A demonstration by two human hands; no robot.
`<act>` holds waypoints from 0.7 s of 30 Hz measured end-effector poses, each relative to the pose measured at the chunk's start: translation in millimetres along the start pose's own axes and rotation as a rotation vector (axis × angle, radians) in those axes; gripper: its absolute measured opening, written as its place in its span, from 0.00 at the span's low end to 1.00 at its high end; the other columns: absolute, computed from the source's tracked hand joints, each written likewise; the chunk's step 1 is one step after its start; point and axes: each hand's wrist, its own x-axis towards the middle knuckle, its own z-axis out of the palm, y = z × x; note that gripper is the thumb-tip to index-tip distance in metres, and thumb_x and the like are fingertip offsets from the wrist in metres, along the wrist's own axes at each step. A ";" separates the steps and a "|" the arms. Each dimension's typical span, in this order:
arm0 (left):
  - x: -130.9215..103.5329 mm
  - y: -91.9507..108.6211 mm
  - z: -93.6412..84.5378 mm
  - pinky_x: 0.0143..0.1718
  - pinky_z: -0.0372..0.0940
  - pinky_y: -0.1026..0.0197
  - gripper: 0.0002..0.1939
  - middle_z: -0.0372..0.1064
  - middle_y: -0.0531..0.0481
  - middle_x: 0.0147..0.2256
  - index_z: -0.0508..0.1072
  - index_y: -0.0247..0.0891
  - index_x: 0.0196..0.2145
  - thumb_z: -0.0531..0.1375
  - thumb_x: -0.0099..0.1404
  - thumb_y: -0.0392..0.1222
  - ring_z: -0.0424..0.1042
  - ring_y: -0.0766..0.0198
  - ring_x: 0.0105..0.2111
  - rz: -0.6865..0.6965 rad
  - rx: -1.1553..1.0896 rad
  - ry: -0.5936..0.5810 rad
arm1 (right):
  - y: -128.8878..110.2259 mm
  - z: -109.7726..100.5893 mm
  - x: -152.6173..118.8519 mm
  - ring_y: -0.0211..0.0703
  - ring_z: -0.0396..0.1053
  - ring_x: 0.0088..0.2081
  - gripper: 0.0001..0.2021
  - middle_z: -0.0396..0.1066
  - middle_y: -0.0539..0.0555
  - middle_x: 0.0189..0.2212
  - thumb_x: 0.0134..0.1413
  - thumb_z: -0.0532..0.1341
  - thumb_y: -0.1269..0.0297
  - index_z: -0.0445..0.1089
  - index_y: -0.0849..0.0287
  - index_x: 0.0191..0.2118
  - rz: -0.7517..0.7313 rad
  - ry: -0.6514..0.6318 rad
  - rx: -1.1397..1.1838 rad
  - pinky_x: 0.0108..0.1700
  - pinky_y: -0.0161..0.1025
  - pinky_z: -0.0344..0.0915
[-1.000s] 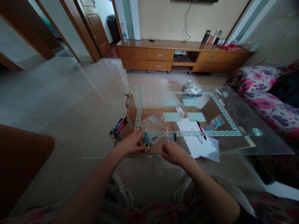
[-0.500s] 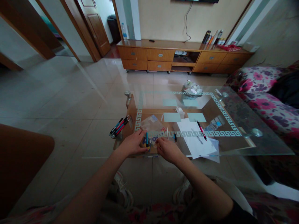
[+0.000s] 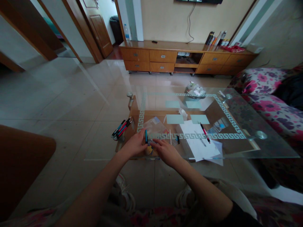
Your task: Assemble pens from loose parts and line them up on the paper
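Observation:
My left hand (image 3: 135,145) is over the near edge of the glass table, fingers and thumb closed around a short blue pen barrel (image 3: 146,136). To its right, my right hand (image 3: 165,152) has its fingers stretched out flat, pointing at the barrel with nothing visible in them. Just beyond both hands lies a clear plastic bag (image 3: 155,125). A thin white stick (image 3: 170,137) and a short black pen piece (image 3: 178,139) rest beyond the right hand. Something yellow (image 3: 149,150) shows between the hands, too small to name.
Several pens (image 3: 121,128) lie bundled at the table's left edge. White paper sheets (image 3: 199,148), with a black and red pen (image 3: 204,132) on them, are to the right. A wastebasket (image 3: 194,91) shows past the glass table's (image 3: 272,138) far edge.
The blue barrel has shifted slightly left and away from me, up against my left fingers. My right hand has moved left, and its curled fingers have straightened.

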 end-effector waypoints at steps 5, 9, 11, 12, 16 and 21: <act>7.6 7.4 2.9 0.32 0.70 0.61 0.38 0.72 0.52 0.35 0.53 0.44 0.60 0.62 0.54 0.31 0.75 0.63 0.28 -0.100 -0.394 0.173 | -0.9 -3.0 -1.2 0.49 0.64 0.54 0.23 0.62 0.56 0.63 0.63 0.55 0.74 0.65 0.53 0.62 -0.028 -0.026 -0.042 0.56 0.46 0.65; 12.6 14.4 2.2 0.36 0.73 0.57 0.39 0.73 0.53 0.35 0.51 0.46 0.57 0.67 0.53 0.35 0.77 0.61 0.31 -0.131 -0.882 0.221 | 0.1 -3.2 -0.3 0.48 0.64 0.55 0.22 0.64 0.58 0.61 0.62 0.54 0.76 0.67 0.57 0.60 -0.031 -0.032 -0.014 0.57 0.45 0.64; 13.3 19.4 -0.6 0.37 0.73 0.55 0.35 0.73 0.53 0.36 0.51 0.47 0.56 0.66 0.58 0.39 0.78 0.61 0.32 -0.154 -1.037 0.253 | 1.4 -3.1 0.2 0.48 0.64 0.55 0.21 0.66 0.59 0.58 0.62 0.54 0.78 0.68 0.58 0.58 -0.020 -0.033 0.006 0.58 0.44 0.63; 13.3 21.9 -2.4 0.38 0.73 0.54 0.33 0.73 0.53 0.36 0.51 0.47 0.56 0.65 0.60 0.41 0.78 0.60 0.33 -0.162 -1.083 0.276 | 2.1 -3.0 0.3 0.47 0.64 0.55 0.21 0.66 0.60 0.57 0.62 0.54 0.78 0.69 0.59 0.58 -0.014 -0.033 0.013 0.58 0.43 0.62; 12.6 28.9 -7.9 0.43 0.73 0.50 0.29 0.74 0.52 0.36 0.52 0.47 0.54 0.64 0.62 0.42 0.79 0.61 0.36 -0.129 -1.154 0.366 | 4.2 -2.5 1.3 0.47 0.65 0.54 0.19 0.68 0.61 0.53 0.61 0.54 0.79 0.71 0.61 0.54 0.000 -0.029 0.040 0.57 0.41 0.61; 12.6 29.2 -7.9 0.45 0.73 0.50 0.28 0.75 0.52 0.37 0.53 0.47 0.53 0.65 0.63 0.42 0.79 0.60 0.38 -0.093 -1.165 0.399 | 5.3 -2.2 2.9 0.45 0.67 0.52 0.17 0.69 0.60 0.49 0.61 0.53 0.79 0.72 0.62 0.51 0.018 -0.030 0.077 0.55 0.39 0.62</act>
